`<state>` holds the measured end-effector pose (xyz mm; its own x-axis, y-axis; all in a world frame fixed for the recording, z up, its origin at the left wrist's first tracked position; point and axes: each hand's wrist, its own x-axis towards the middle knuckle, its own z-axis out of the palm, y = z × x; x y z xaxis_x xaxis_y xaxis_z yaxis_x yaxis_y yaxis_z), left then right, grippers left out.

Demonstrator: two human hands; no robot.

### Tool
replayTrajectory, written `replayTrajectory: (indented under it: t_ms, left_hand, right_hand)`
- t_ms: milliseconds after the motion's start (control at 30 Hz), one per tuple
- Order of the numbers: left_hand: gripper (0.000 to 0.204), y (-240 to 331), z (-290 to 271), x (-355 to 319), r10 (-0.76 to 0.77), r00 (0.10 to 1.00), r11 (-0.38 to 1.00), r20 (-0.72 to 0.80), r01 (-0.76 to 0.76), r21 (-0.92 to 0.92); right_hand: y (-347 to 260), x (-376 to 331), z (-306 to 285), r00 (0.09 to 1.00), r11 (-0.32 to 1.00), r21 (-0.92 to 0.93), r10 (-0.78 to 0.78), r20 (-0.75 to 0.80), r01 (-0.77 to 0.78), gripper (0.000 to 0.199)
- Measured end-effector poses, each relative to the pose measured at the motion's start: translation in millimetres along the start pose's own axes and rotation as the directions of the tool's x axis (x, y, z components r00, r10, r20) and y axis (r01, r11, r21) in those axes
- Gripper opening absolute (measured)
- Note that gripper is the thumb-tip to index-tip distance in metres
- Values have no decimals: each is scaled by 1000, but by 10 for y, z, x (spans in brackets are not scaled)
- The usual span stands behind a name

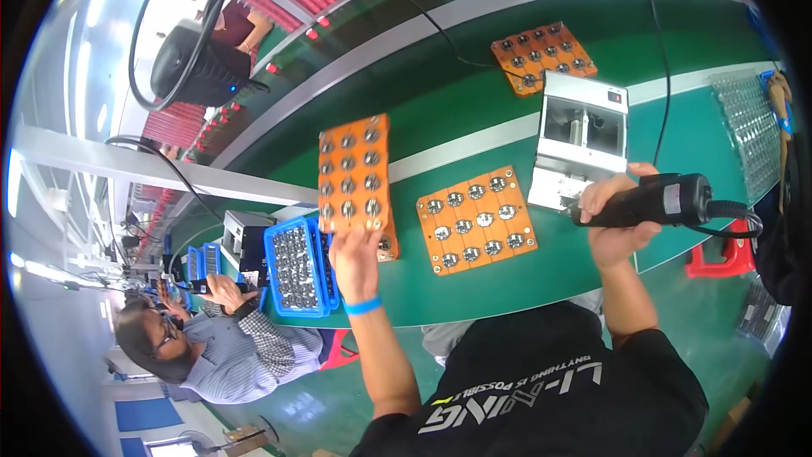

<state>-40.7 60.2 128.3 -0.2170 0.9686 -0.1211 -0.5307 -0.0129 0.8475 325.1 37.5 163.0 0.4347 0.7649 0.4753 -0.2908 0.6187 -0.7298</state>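
Fingers at a loaded tray's edge, corded tool in the other hand

The left hand (pixel 355 262) has its fingertips at the near edge of an upper orange tray (pixel 359 195) set with rows of round metal pieces. The thumb's hold is hidden, so I cannot tell whether the fingers pinch that edge or merely rest on it. The right hand (pixel 622 241) is wrapped around a black corded tool (pixel 653 200), the narrow end pointing left past the fingers, the cord looping away to the right of the knuckles.

Good handling here would seem to mean keeping the tray level at the left fingertips, so that no piece tips out of its seat, and carrying the tool's narrow end clear of anything loaded. The cord probably wants some slack too, since a snag could twist the right hand's grip.

Just beside the left fingertips, partly covered, a lower orange tray (pixel 392 233) shows its edge. Between the two hands lies a middle orange tray (pixel 457 243), likewise filled. Just beyond the right fingers stands a white machine (pixel 584 86) with a window, and farther out the same way, a far orange tray (pixel 568 37). Left of the left fingers sits a blue bin (pixel 303 313) of metal parts; beyond it, a co-worker's hand (pixel 227 292). Well right of the right hand lies clear plastic packaging (pixel 744 127).
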Motion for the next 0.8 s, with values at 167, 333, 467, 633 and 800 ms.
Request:
replayTrajectory:
  t_ms: [167,333,467,633,800]
  left_hand:
    - [29,-2,-130,-382,58,988,997,-146,-50,59]
    - [30,-125,-376,-381,57,981,997,-186,-48,54]
    - [36,-169,-393,-379,37,981,998,-188,-27,56]
    - [31,-186,-395,-385,35,969,998,-244,-22,57]
    - [15,-190,-361,-356,40,925,928,-378,105,357]
  right_hand:
    - [99,73,-39,1000,1000,9,23,-3,-23,83]
    - [160,59,-46,998,998,19,55,24,-55,83]
    - [189,49,-73,998,998,-21,62,23,-61,83]
    - [181,63,-112,998,998,-12,60,6,-59,82]
    - [201,2,-151,997,997,-12,74,-20,-75,82]
